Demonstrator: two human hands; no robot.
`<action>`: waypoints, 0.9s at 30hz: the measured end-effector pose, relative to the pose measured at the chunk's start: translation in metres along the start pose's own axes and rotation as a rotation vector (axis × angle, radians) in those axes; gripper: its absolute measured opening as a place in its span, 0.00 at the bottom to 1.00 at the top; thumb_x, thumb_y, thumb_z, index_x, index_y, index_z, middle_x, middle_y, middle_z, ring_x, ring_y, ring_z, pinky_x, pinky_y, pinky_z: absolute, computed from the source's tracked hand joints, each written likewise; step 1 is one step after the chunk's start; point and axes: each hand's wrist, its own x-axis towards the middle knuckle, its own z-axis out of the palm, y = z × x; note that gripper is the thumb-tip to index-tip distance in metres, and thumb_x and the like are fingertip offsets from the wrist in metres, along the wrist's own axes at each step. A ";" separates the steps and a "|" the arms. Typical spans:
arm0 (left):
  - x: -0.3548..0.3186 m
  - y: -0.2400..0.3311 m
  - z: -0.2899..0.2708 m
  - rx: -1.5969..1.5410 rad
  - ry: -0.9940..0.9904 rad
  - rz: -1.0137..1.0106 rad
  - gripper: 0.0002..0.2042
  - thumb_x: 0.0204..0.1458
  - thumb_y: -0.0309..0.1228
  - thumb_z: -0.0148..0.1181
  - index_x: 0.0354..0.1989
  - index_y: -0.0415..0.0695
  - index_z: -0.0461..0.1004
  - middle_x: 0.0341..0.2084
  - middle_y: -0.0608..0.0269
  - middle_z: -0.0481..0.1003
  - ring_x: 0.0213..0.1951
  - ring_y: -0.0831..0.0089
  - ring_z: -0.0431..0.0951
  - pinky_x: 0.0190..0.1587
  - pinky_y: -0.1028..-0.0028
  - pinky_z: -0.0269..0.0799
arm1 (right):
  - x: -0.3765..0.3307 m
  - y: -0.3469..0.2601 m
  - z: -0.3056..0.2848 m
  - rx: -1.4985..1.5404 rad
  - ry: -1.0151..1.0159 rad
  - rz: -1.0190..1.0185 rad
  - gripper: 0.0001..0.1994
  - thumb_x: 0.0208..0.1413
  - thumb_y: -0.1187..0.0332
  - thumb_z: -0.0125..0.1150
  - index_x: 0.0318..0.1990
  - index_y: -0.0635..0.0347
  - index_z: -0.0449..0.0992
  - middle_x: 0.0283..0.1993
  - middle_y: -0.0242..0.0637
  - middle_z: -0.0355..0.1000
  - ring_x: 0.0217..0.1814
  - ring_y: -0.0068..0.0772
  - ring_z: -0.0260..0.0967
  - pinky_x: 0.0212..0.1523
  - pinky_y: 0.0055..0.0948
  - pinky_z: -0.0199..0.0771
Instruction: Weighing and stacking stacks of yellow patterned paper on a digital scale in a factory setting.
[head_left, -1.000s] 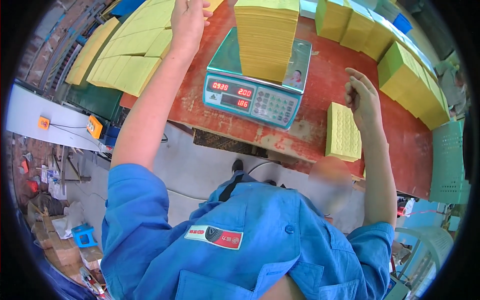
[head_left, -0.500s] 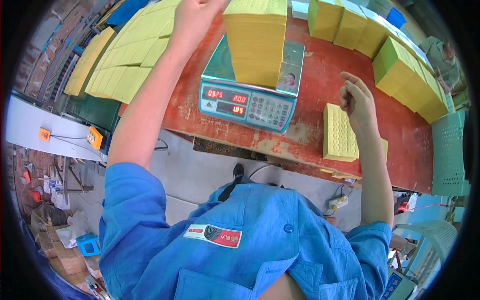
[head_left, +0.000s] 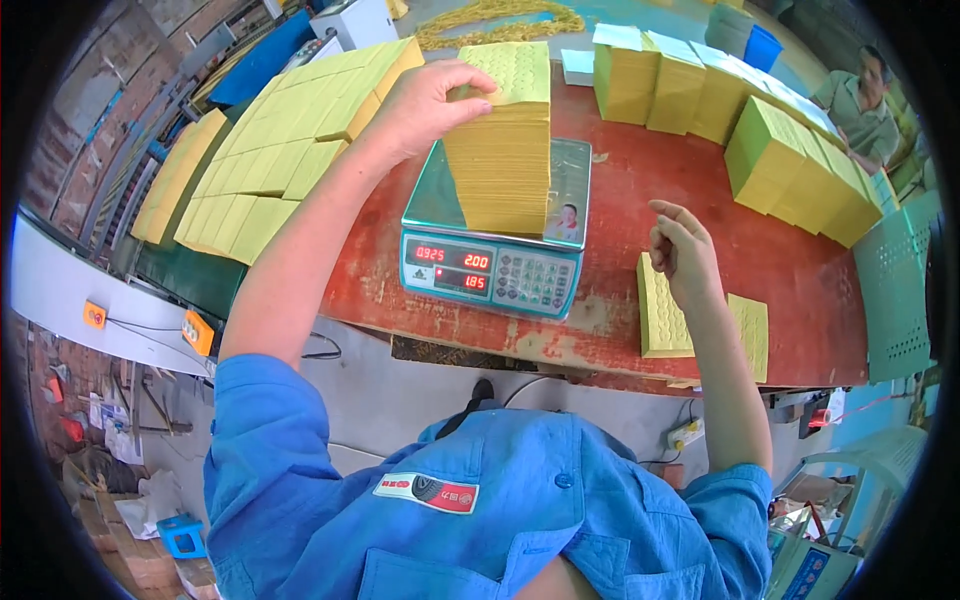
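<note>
A tall stack of yellow paper sheets (head_left: 505,165) with a wavy embossed top stands on the pan of a teal digital scale (head_left: 490,270) with lit red figures. My left hand (head_left: 430,105) is at the stack's upper left edge. Its thumb and index finger are curved with a small gap between the tips, and I see nothing held. My right hand (head_left: 683,250) hovers over a low stack of the same yellow paper (head_left: 662,315) near the table's front edge. Its index finger points out, the other fingers are loosely bent, and nothing shows in them.
The red table (head_left: 620,190) carries a row of tall yellow paper stacks (head_left: 680,90) at the far right. More stacks (head_left: 270,160) lie on a green surface at left. Another low yellow pile (head_left: 748,335) is beside my right forearm. A person (head_left: 865,115) is beyond the table.
The view has shifted, so the table and scale sit lower in the picture. My left hand now shows whole at the tall stack's top. My right hand stays over the low stack.
</note>
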 end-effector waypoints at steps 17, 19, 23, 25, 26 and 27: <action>-0.001 0.022 0.000 0.124 0.195 0.131 0.04 0.57 0.25 0.55 0.35 0.39 0.76 0.42 0.61 0.79 0.46 0.69 0.78 0.51 0.72 0.71 | -0.008 -0.012 0.025 0.044 -0.096 0.008 0.12 0.63 0.67 0.52 0.50 0.61 0.72 0.28 0.29 0.68 0.25 0.20 0.65 0.25 0.21 0.64; -0.009 0.038 0.002 0.151 0.238 0.227 0.03 0.54 0.25 0.57 0.33 0.39 0.75 0.40 0.60 0.80 0.45 0.66 0.78 0.50 0.69 0.72 | -0.014 -0.023 0.034 0.022 -0.115 0.018 0.13 0.64 0.64 0.51 0.51 0.60 0.72 0.28 0.29 0.69 0.25 0.21 0.66 0.26 0.21 0.66; -0.039 0.084 0.023 0.357 0.255 0.576 0.03 0.49 0.24 0.60 0.29 0.39 0.74 0.41 0.59 0.79 0.46 0.62 0.78 0.51 0.62 0.71 | -0.017 -0.059 0.051 0.219 -0.381 0.160 0.21 0.67 0.53 0.49 0.53 0.61 0.72 0.33 0.36 0.74 0.31 0.28 0.73 0.32 0.28 0.74; -0.056 0.102 0.050 0.375 0.193 0.661 0.04 0.49 0.25 0.61 0.31 0.38 0.74 0.42 0.58 0.78 0.47 0.62 0.77 0.52 0.60 0.71 | -0.016 -0.069 0.057 0.200 -0.420 0.065 0.21 0.65 0.55 0.52 0.54 0.64 0.71 0.36 0.37 0.75 0.34 0.28 0.74 0.34 0.29 0.75; -0.063 0.111 0.059 0.449 0.160 0.755 0.06 0.48 0.26 0.62 0.32 0.38 0.75 0.44 0.57 0.77 0.48 0.61 0.77 0.53 0.58 0.70 | -0.009 -0.070 0.055 0.069 -0.327 -0.045 0.20 0.63 0.60 0.55 0.55 0.66 0.71 0.38 0.36 0.75 0.37 0.25 0.74 0.36 0.26 0.75; -0.068 0.119 0.069 0.422 0.162 0.751 0.06 0.48 0.26 0.62 0.32 0.38 0.75 0.44 0.57 0.77 0.48 0.61 0.77 0.53 0.58 0.70 | -0.006 -0.072 0.046 -0.081 -0.319 -0.095 0.19 0.59 0.67 0.56 0.55 0.68 0.71 0.42 0.37 0.75 0.39 0.23 0.73 0.38 0.24 0.74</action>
